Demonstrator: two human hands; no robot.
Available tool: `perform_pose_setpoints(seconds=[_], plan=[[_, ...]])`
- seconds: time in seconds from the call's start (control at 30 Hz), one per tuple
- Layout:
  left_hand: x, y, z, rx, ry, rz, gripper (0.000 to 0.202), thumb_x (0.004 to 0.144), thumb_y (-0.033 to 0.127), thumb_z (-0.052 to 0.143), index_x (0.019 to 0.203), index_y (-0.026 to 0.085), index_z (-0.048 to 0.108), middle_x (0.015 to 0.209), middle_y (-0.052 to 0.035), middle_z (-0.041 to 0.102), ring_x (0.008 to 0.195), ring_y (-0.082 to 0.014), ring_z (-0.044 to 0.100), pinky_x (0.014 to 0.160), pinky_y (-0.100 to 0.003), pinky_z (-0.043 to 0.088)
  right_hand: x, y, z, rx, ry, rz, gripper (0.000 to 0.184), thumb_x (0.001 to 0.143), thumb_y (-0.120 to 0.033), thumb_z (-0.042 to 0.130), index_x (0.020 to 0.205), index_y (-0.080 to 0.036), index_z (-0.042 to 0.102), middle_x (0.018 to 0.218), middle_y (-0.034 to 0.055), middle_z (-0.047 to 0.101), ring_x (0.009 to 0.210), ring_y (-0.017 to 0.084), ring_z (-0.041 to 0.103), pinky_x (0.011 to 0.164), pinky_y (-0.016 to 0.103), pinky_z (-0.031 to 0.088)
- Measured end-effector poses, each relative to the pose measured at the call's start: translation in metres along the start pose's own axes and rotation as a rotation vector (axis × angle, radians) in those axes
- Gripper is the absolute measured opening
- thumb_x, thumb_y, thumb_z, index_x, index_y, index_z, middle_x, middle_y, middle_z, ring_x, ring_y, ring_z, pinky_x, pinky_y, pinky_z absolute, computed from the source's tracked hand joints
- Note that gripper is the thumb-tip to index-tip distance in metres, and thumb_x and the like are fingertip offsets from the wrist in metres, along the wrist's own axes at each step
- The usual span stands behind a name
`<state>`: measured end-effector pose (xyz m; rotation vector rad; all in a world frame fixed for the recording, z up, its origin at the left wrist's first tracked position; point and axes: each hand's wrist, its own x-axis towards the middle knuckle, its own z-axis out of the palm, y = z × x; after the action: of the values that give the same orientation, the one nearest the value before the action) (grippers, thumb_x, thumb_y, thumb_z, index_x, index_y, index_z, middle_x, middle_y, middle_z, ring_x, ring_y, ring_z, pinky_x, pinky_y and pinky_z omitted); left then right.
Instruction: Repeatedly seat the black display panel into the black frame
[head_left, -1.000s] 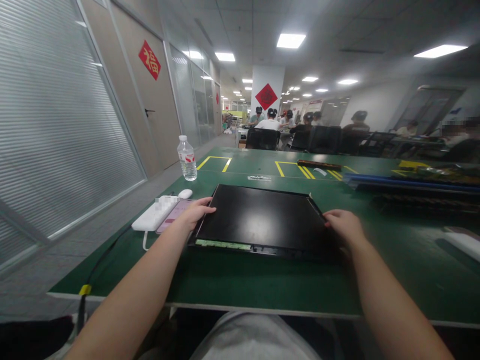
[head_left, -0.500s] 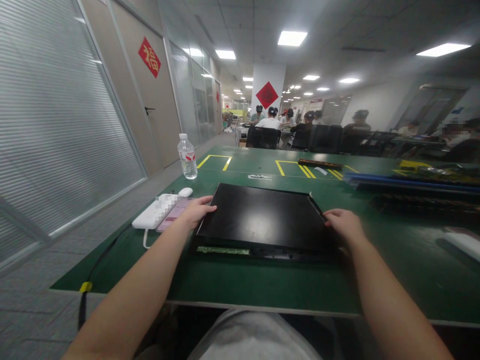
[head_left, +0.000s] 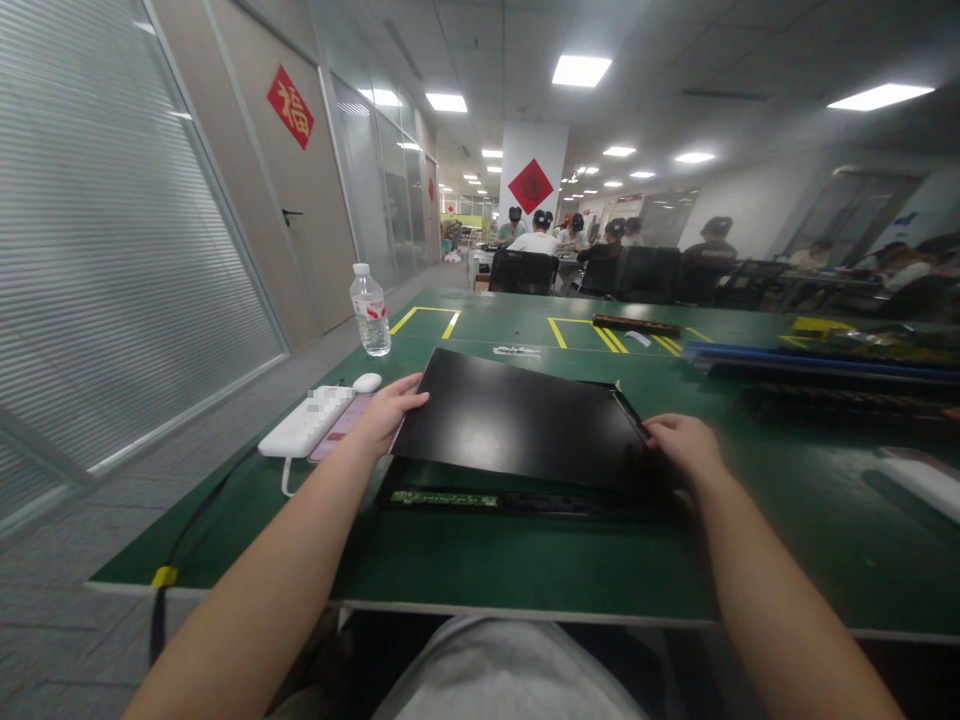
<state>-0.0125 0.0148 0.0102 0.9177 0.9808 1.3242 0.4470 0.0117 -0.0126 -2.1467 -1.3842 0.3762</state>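
Observation:
A flat black panel (head_left: 517, 415) lies in front of me on the green table (head_left: 525, 560), raised a little off a dark frame (head_left: 517, 500) that carries a green circuit strip (head_left: 442, 497) along its near edge. My left hand (head_left: 386, 412) grips the panel's left edge, thumb on top. My right hand (head_left: 686, 445) holds the right edge, fingers curled under it.
Left of the panel lie a white power strip (head_left: 304, 422), a pink phone (head_left: 339, 427) and a white mouse (head_left: 367, 382). A water bottle (head_left: 370, 310) stands further back. Dark and blue trays (head_left: 817, 365) sit at the right. Several people sit at desks behind.
Both hands have lifted the black panel; its near edge now sits clear above the frame, showing a gap. The hands kept their grip on the two side edges.

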Motion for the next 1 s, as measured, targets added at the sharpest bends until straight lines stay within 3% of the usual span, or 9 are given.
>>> perform_pose_setpoints(seconds=[0.13, 0.23, 0.3, 0.43, 0.6, 0.67, 0.73, 0.87, 1.0], plan=[[0.003, -0.001, 0.001, -0.065, -0.075, 0.139, 0.061, 0.062, 0.011, 0.076, 0.122, 0.015, 0.065, 0.125, -0.0113, 0.070, 0.115, -0.0312, 0.066, 0.098, -0.042, 0.055, 0.004, 0.006, -0.001, 0.024, 0.057, 0.004, 0.033, 0.072, -0.030, 0.058, 0.097, -0.023, 0.078, 0.077, 0.0058, 0.075, 0.074, 0.023, 0.067, 0.068, 0.032, 0.047], [0.004, -0.003, 0.002, -0.090, -0.078, 0.195, 0.068, 0.061, 0.011, 0.077, 0.127, 0.016, 0.063, 0.133, -0.0094, 0.066, 0.124, -0.0306, 0.060, 0.106, -0.042, 0.048, 0.008, 0.009, 0.001, 0.034, 0.152, -0.022, 0.030, 0.073, -0.031, 0.059, 0.095, -0.023, 0.078, 0.091, 0.0080, 0.076, 0.087, 0.026, 0.068, 0.078, 0.036, 0.049], [0.003, -0.003, 0.003, -0.083, -0.091, 0.228, 0.072, 0.063, 0.013, 0.078, 0.132, 0.019, 0.060, 0.136, -0.0079, 0.065, 0.128, -0.0304, 0.056, 0.110, -0.043, 0.044, 0.010, 0.010, 0.004, 0.099, 0.141, -0.017, 0.026, 0.075, -0.035, 0.060, 0.088, -0.021, 0.078, 0.093, 0.0098, 0.076, 0.092, 0.029, 0.068, 0.081, 0.038, 0.050], [0.003, 0.000, 0.000, -0.036, -0.089, 0.303, 0.072, 0.063, 0.017, 0.078, 0.133, 0.021, 0.061, 0.139, -0.0065, 0.062, 0.134, -0.0322, 0.050, 0.115, -0.045, 0.038, 0.008, 0.006, 0.012, 0.334, 0.095, -0.006, 0.025, 0.071, -0.041, 0.067, 0.077, -0.019, 0.077, 0.083, 0.0112, 0.075, 0.090, 0.029, 0.069, 0.081, 0.038, 0.051], [0.007, 0.011, -0.008, 0.014, -0.013, 0.396, 0.067, 0.061, 0.021, 0.074, 0.127, 0.021, 0.067, 0.136, -0.0040, 0.065, 0.138, -0.0328, 0.045, 0.117, -0.044, 0.033, 0.001, -0.007, 0.006, 0.830, 0.091, -0.057, 0.034, 0.059, -0.036, 0.076, 0.089, -0.018, 0.076, 0.087, 0.0068, 0.075, 0.090, 0.028, 0.069, 0.086, 0.041, 0.052], [0.007, 0.015, -0.009, 0.032, -0.024, 0.397, 0.064, 0.060, 0.022, 0.072, 0.124, 0.020, 0.068, 0.135, -0.0041, 0.065, 0.138, -0.0326, 0.045, 0.118, -0.041, 0.032, -0.004, -0.011, 0.000, 1.063, -0.015, -0.113, 0.042, 0.064, -0.040, 0.074, 0.101, -0.020, 0.074, 0.092, 0.0056, 0.075, 0.091, 0.028, 0.069, 0.086, 0.042, 0.054], [0.005, 0.017, -0.006, 0.042, -0.035, 0.386, 0.064, 0.059, 0.023, 0.072, 0.123, 0.019, 0.068, 0.135, -0.0044, 0.066, 0.137, -0.0323, 0.046, 0.117, -0.040, 0.033, -0.010, -0.012, -0.005, 1.161, -0.120, -0.137, 0.043, 0.072, -0.047, 0.068, 0.106, -0.021, 0.071, 0.095, 0.0059, 0.075, 0.092, 0.028, 0.070, 0.085, 0.042, 0.055], [0.003, 0.019, 0.000, 0.055, -0.040, 0.342, 0.065, 0.057, 0.024, 0.069, 0.122, 0.018, 0.068, 0.126, -0.0052, 0.070, 0.132, -0.0340, 0.051, 0.112, -0.041, 0.039, -0.016, -0.009, -0.010, 1.073, -0.246, -0.040, 0.041, 0.079, -0.055, 0.057, 0.098, -0.021, 0.070, 0.092, 0.0089, 0.073, 0.091, 0.030, 0.070, 0.083, 0.044, 0.057], [0.008, 0.012, 0.000, 0.107, -0.003, 0.208, 0.056, 0.060, 0.029, 0.066, 0.114, 0.015, 0.070, 0.111, -0.0074, 0.075, 0.119, -0.0362, 0.061, 0.099, -0.043, 0.051, -0.014, -0.010, -0.014, 1.102, -0.214, 0.048, 0.026, 0.073, -0.042, 0.062, 0.086, -0.020, 0.067, 0.082, 0.0091, 0.071, 0.087, 0.030, 0.069, 0.082, 0.045, 0.058]])
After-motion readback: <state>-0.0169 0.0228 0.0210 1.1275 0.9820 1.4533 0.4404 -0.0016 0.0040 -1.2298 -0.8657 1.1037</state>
